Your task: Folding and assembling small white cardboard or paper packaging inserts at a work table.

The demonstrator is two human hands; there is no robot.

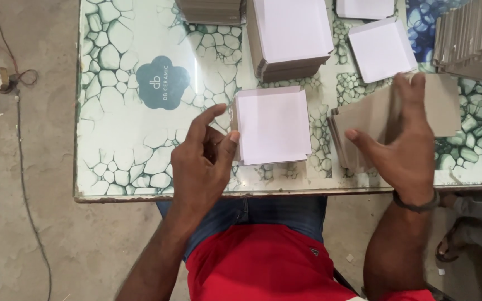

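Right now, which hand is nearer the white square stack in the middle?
Left. The left hand touches the white square stack at its left edge; the right hand is off to its right, on the grey cards.

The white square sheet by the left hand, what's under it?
Under the white square sheet brown card edges show along its left and bottom sides, touched by the left hand, all resting on the patterned table. How many cards lie beneath is covered.

Small workshop, likely box or card making. Bare concrete floor (23, 223), loose cable (20, 145) trailing across it. Glass-topped work table (129, 134) with green stone pattern. Stacks of grey cardboard sheets (475, 39) and white-faced squares (291, 30) crowd tabletop.
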